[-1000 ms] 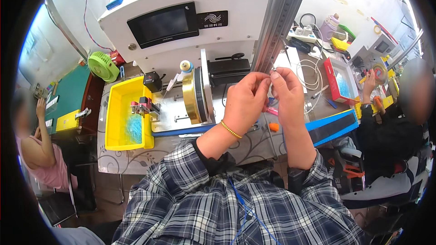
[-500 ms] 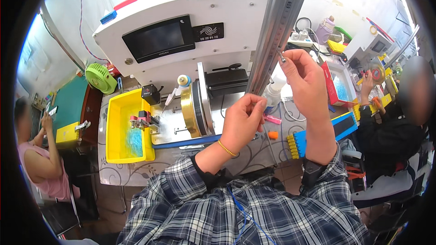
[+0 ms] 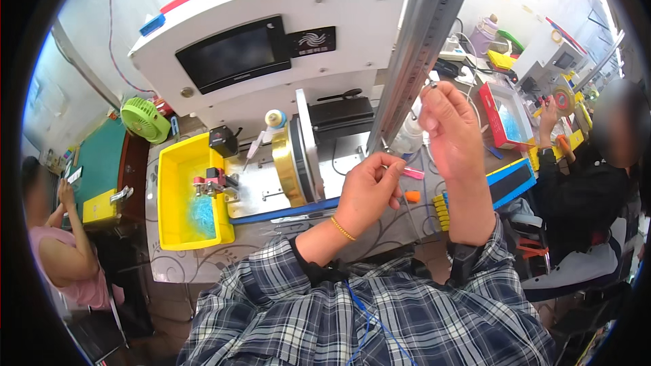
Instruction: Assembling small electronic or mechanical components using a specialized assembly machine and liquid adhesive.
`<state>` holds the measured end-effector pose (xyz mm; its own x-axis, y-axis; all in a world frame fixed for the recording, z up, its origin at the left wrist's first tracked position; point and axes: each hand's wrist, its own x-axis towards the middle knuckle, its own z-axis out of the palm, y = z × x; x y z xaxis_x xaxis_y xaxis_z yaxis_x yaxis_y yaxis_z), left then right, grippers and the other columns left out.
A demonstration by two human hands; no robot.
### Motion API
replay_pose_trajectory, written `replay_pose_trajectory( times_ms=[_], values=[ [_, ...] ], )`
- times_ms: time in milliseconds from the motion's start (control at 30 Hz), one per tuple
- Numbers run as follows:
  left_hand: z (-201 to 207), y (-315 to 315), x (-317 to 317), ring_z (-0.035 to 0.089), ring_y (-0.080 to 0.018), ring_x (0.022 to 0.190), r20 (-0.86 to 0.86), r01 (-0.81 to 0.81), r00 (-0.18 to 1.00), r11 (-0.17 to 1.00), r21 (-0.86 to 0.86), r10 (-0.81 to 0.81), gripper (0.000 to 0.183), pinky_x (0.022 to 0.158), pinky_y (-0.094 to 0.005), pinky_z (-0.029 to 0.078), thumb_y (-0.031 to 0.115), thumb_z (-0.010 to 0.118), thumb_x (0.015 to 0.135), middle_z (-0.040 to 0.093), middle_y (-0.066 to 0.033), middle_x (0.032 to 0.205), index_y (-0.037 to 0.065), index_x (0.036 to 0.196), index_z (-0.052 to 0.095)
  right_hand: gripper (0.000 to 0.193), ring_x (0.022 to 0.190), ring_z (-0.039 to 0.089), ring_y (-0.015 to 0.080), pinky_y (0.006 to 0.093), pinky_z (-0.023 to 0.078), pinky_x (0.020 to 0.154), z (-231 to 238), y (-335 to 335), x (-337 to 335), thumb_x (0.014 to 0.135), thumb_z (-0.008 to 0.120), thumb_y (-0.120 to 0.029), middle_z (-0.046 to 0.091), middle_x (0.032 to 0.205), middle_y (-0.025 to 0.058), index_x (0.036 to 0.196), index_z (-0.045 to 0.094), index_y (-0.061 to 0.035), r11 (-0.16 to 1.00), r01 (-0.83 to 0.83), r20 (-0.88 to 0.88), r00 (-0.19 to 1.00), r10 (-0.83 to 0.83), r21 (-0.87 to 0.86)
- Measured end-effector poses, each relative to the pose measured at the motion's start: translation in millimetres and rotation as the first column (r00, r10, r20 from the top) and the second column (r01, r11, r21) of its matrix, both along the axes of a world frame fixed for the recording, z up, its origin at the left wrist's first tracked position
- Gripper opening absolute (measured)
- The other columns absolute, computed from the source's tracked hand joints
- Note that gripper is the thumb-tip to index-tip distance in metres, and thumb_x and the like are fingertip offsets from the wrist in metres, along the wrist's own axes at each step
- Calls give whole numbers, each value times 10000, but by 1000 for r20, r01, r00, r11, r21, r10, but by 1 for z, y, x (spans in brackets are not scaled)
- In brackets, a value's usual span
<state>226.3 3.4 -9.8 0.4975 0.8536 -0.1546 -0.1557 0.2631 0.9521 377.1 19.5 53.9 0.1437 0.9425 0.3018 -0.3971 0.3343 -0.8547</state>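
Observation:
In front of me stands a tall metal rail [image 3: 422,41] with a ruler scale along it and small metal pegs sticking out. My left hand [image 3: 369,190], with a yellow beaded bracelet on its wrist, is closed in a pinch just below the lower peg [image 3: 384,142]. Higher and to the right, my right hand [image 3: 453,129] pinches close beneath the upper peg [image 3: 433,84]. Whatever lies between the fingers of either hand is too fine to make out. A white machine [image 3: 366,24] with a dark screen [image 3: 234,54] and a gold-rimmed wheel [image 3: 287,168] stands behind the hands.
At the left sits a yellow bin [image 3: 169,196] with blue strands inside, near a green fan [image 3: 144,120]. A clear bottle [image 3: 409,137], an orange cap [image 3: 412,196], a blue tray [image 3: 510,184] and a red box [image 3: 498,122] lie rightward. People sit on both sides.
Both hands stay pinched. The right fingertips have dropped a little below the upper peg, and the left hand has moved slightly down and right. The whole view has shifted slightly.

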Motion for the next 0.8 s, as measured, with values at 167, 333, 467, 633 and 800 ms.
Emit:
replay_pose_trajectory(
  times_ms=[167, 333, 467, 633, 800],
  values=[
    [17, -21, -10, 555, -69, 484, -234, 190, 964, 945, 267, -127, 232, 464, -229, 433, 192, 619, 946, 614, -21, 614, 36, 1118, 614, 164, 632, 417, 38, 186, 302, 559, 14, -2, 10, 969, 582, -166, 508, 757, -33, 991, 613, -7, 961, 265, 5, 964, -266, 76],
    [37, -49, -35, 593, -71, 512, -477, 581, 799, 677, 452, -367, 414, 507, -229, 459, 147, 648, 906, 641, -30, 611, 80, 1306, 564, 147, 634, 397, 76, 223, 328, 591, 50, -99, 64, 974, 534, -136, 454, 747, 4, 903, 548, -8, 896, 336, 65, 927, -369, 289],
    [30, -51, -35, 621, -125, 561, -524, 594, 760, 737, 323, -383, 441, 543, -247, 478, 142, 678, 875, 664, -64, 676, 59, 1294, 569, 121, 637, 370, 90, 234, 325, 632, 82, -245, 147, 976, 510, -127, 435, 804, 16, 940, 529, -13, 825, 420, 56, 879, -473, 379],
    [-5, -51, 3, 669, -236, 857, -554, 564, 800, 604, 563, -232, 494, 756, -315, 515, 173, 707, 846, 688, -130, 983, 56, 1301, 554, 147, 691, 415, 79, 233, 338, 644, 85, -352, 168, 978, 536, -150, 523, 901, 32, 988, 569, -7, 453, 732, 343, 310, -887, 509],
    [-35, -50, 72, 447, -372, 1283, -574, 570, 817, 217, 792, -49, 640, 1051, -433, 380, 178, 718, 810, 431, -200, 1424, 70, 1385, 458, 117, 730, 588, 139, 298, 473, 650, -34, -259, 167, 911, 637, -171, 621, 814, 46, 894, 640, -55, 320, 828, 766, -188, -614, 460]
  ],
)
